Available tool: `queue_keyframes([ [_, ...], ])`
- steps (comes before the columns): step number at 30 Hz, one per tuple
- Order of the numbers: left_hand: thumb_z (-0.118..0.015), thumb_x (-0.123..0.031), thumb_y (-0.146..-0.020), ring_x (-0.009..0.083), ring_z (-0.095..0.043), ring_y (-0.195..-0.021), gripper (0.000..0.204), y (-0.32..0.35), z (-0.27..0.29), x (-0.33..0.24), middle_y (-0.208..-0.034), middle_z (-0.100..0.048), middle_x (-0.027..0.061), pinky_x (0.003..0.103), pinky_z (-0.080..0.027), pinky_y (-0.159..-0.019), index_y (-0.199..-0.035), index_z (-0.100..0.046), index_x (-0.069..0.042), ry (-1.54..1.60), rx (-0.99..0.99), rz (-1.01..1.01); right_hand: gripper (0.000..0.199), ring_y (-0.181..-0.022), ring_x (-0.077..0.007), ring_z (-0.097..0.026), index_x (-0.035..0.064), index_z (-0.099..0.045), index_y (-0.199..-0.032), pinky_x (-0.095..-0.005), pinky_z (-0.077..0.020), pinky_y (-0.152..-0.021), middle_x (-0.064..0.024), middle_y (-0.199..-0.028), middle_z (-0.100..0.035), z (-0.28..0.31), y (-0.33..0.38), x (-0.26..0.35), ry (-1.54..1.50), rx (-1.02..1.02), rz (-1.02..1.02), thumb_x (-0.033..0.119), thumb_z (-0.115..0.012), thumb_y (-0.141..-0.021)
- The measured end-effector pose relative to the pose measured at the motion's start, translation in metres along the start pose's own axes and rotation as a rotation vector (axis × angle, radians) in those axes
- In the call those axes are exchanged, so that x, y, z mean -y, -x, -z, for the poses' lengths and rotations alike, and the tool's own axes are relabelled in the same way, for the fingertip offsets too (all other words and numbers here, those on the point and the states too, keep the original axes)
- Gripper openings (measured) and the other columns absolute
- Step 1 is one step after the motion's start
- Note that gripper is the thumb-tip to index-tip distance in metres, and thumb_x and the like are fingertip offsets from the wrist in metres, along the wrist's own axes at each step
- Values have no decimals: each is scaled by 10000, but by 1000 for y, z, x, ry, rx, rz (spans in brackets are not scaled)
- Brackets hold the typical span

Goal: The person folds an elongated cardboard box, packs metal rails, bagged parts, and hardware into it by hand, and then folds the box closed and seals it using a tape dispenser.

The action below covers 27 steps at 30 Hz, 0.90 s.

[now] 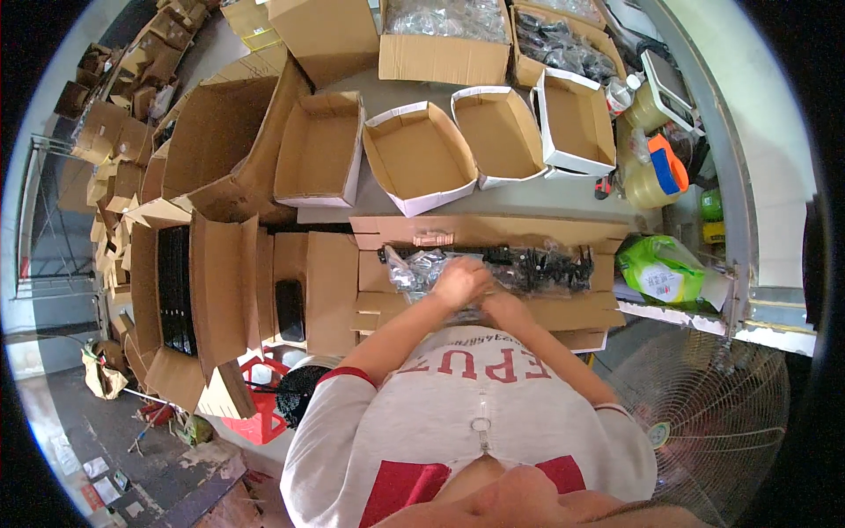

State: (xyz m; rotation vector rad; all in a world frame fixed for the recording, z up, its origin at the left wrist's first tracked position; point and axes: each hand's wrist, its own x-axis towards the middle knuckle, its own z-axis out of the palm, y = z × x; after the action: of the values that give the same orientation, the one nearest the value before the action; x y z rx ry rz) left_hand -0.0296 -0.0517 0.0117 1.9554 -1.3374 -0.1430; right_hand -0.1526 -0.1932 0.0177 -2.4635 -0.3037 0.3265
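Observation:
My left hand (459,280) and my right hand (503,304) meet over an open brown carton (493,231) right in front of me. Both are on clear plastic bags of black parts (537,264) that fill the carton. The left hand grips the top of a crinkled clear bag (414,268). The right hand lies just below it with fingers curled on the same plastic. A small pinkish part (432,238) rests on the carton's far flap.
Several empty open boxes (419,154) stand in a row on the grey table beyond. Cartons of bagged parts (444,35) sit at the back. A carton of black items (173,286) is at my left, a green bag (662,268) and a fan (704,414) at my right.

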Motion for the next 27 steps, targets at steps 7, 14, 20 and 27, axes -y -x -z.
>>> queue_keyframes([
  [7,-680,-154,-728,335,-505,-1018,437,-6,32,23,-1060,-561,133,462,-335,-905,-1142,-556,-89,-383,-483,530,151,-821,-393,-559,27,-508,-957,-422,-446,-712,-194,-895,-581,39,26,-24,-259,-601,-388,149,-423,-929],
  [14,-616,-131,-733,281,-560,-874,202,-2,36,17,-916,-601,62,447,-401,-815,-930,-664,-127,-230,-427,211,130,-766,-157,-444,27,-503,-932,-292,-401,-739,-47,-828,-496,39,4,-79,-417,-1036,-440,142,-450,-961],
  [20,-600,-276,-778,298,-480,-1153,373,8,-46,-15,-1203,-524,119,498,-364,-974,-1093,-594,-76,-334,4,2,193,-810,-194,-471,1,-485,-962,-310,-403,-764,-73,-903,-504,40,15,-113,-725,-1241,-572,184,-428,-975],
  [27,-580,-330,-819,301,-351,-1294,438,58,-2,-22,-1341,-438,135,531,-263,-1061,-1187,-552,-94,-131,431,120,243,-890,-385,-528,38,-469,-1118,-443,-436,-766,-205,-958,-552,13,-22,-46,-167,-744,-436,73,-468,-877],
])
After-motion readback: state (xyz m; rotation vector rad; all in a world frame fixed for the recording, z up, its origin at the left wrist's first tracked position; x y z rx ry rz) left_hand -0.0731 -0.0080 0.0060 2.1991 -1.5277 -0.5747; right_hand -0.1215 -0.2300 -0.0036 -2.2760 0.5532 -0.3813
